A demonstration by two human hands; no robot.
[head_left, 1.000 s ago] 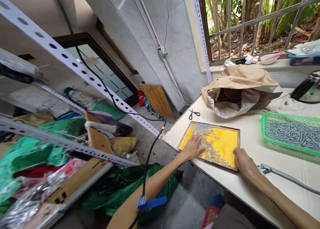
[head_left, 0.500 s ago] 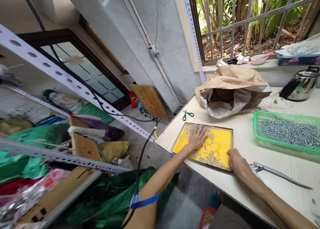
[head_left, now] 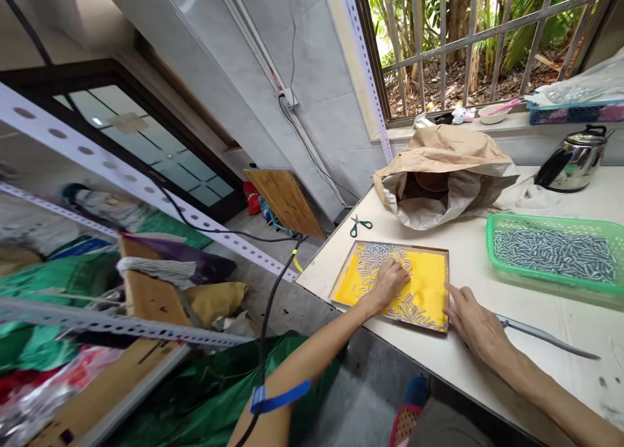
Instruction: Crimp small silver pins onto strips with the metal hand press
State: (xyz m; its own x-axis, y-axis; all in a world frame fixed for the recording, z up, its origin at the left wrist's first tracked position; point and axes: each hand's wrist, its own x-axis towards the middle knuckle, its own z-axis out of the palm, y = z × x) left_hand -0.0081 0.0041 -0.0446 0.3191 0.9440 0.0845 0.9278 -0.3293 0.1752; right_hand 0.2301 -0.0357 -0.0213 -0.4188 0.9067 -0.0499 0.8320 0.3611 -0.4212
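My left hand (head_left: 391, 281) is over the yellow-bottomed tray (head_left: 431, 271), its fingers curled down among small silvery metal pins (head_left: 373, 258). What those fingers hold, if anything, is hidden. The pins lie thick toward the tray's back left, and another loose group (head_left: 414, 310) is near its front edge. At the tray's right rim is my right hand (head_left: 475, 320), thumb and forefinger apart, their tips touching or very near the rim. Beyond that hand, a grey-handled plier-like tool (head_left: 548, 336) lies partly hidden on the white table (head_left: 468, 239).
A green basket (head_left: 492, 252) full of similar metal pins stands right of the tray. Behind are an open brown paper bag (head_left: 443, 154) and a steel kettle (head_left: 578, 158). Small scissors (head_left: 361, 225) lie near the table's left edge. A black cable (head_left: 268, 317) hangs past my left arm.
My left hand's spread fingers have curled in, and it has shifted slightly right and nearer to me over the tray. My right hand has loosened from the rim, fingers now apart.
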